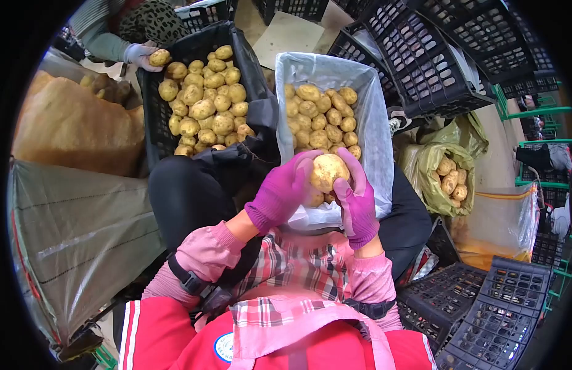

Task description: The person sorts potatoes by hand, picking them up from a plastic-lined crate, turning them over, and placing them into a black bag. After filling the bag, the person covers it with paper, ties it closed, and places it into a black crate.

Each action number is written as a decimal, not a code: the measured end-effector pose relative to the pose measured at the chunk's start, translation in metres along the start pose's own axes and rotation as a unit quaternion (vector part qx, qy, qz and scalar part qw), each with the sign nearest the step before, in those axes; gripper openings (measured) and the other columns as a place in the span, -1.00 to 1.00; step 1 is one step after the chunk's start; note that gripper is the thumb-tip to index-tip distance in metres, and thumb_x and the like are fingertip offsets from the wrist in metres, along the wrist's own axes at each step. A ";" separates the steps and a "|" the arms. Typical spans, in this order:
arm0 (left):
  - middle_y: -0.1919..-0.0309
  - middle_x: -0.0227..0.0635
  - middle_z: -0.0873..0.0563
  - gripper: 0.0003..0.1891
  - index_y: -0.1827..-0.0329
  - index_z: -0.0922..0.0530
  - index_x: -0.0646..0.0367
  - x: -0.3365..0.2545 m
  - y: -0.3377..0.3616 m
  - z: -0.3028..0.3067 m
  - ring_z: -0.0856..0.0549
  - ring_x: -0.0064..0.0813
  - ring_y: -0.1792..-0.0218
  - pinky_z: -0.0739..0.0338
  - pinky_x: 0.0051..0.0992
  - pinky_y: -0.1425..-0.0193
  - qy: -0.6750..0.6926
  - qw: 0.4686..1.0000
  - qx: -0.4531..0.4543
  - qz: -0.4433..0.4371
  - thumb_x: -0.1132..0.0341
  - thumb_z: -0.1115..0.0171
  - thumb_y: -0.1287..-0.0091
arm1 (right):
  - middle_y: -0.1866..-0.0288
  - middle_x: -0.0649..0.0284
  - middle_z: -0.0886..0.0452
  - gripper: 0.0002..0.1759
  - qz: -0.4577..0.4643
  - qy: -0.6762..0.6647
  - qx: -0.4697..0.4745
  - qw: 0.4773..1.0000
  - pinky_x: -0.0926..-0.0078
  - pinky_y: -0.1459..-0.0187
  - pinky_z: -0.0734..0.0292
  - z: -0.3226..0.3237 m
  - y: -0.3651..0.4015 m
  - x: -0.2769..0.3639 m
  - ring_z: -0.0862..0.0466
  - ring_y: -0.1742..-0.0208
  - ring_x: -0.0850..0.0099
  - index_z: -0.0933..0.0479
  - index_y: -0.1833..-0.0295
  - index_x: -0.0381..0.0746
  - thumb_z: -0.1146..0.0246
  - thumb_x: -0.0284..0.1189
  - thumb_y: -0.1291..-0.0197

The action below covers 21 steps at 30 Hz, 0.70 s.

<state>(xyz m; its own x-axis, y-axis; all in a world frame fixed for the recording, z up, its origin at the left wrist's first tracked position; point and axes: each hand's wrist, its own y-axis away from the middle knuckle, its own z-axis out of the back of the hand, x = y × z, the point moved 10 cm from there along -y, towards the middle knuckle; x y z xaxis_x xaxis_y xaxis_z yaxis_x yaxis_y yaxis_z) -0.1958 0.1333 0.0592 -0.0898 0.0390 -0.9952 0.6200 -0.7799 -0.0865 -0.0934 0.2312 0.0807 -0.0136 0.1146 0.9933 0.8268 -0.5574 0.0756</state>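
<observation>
A large pale potato (pixel 328 172) is held between my two purple-gloved hands, above the near end of a crate lined with white film (pixel 375 117). My left hand (pixel 283 188) grips its left side, and my right hand (pixel 356 192) curls around its right side with the thumb on the front. Several potatoes (pixel 320 117) lie in the white-lined crate beneath. Just left stands a black-lined crate (pixel 151 123) heaped with more potatoes (pixel 206 105). At its far left corner, another person's gloved hand (pixel 141 55) holds a potato (pixel 159 58).
On the right, an open green-yellow bag (pixel 431 179) holds potatoes. Black plastic crates (pixel 415 58) are stacked at the back right, with more crates (pixel 496 314) at the lower right. Large plastic-wrapped bags (pixel 82 123) stand at the left.
</observation>
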 end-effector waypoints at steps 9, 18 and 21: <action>0.17 -0.41 -0.66 -0.46 -0.45 -0.31 0.20 -0.026 0.075 0.024 -0.61 -0.74 0.39 -0.53 -0.68 0.29 0.136 0.973 -0.006 0.187 0.04 -0.01 -0.57 | -0.30 0.02 -0.49 -0.21 0.069 0.202 0.065 0.975 0.37 -0.30 -0.38 -0.063 0.021 0.019 -0.51 -0.31 0.27 -0.31 -0.41 -0.36 -0.21 0.04 -0.35; -0.20 -0.31 -0.55 -0.38 -0.48 -0.27 0.19 -0.011 0.046 0.011 -0.65 -0.56 -0.07 -0.60 -0.55 -0.11 0.327 0.928 0.070 0.167 0.12 -0.22 -0.46 | -0.28 0.01 -0.53 -0.37 0.099 0.157 -0.013 0.982 0.35 -0.36 -0.34 -0.041 0.008 0.024 -0.52 -0.32 0.24 -0.39 -0.34 -0.41 -0.14 -0.08 -0.44; -0.27 -0.31 -0.49 -0.35 -0.48 -0.27 0.19 -0.028 0.027 0.012 -0.54 -0.50 -0.24 -0.51 -0.49 -0.27 0.239 0.968 0.073 0.022 0.33 -0.31 -0.36 | -0.31 0.06 -0.50 -0.33 0.075 0.145 -0.004 0.987 0.38 -0.35 -0.34 -0.031 0.003 0.023 -0.50 -0.32 0.29 -0.35 -0.38 -0.38 -0.14 -0.04 -0.43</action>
<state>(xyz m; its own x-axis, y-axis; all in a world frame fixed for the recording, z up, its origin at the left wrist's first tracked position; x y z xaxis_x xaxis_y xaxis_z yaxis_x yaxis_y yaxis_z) -0.1856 0.1041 0.0852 0.3262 0.2618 -0.9083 0.4954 -0.8657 -0.0716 -0.1085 0.2069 0.1070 -0.0527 -0.2085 0.9766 0.8269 -0.5575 -0.0743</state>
